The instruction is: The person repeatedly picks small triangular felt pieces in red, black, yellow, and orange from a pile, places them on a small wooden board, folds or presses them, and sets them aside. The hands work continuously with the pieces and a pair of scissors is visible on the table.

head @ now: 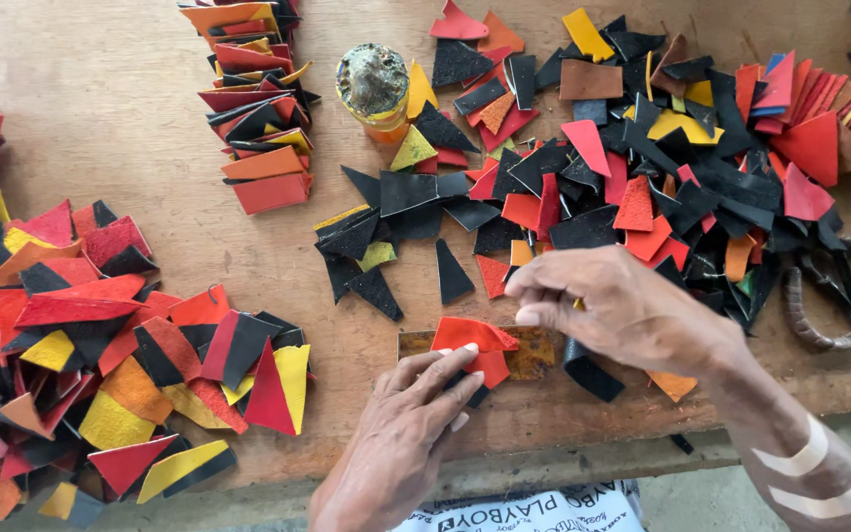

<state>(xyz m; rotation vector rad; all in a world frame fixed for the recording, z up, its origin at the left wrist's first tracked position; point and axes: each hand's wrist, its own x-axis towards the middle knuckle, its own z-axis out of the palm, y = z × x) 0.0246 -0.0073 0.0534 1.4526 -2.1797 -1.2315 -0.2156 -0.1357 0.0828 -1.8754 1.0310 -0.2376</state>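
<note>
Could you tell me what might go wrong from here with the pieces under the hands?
The left hand pins a red piece on a small board near the table edge; a slip might drop it. The right hand hovers beside the loose pile and may scatter it. The open glue jar stands among scraps and might tip.

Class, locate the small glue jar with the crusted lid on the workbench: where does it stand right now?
In the head view, the glue jar stands at the top centre of the wooden table, between the neat stack of leather pieces on its left and the loose leather pile on its right.
</note>
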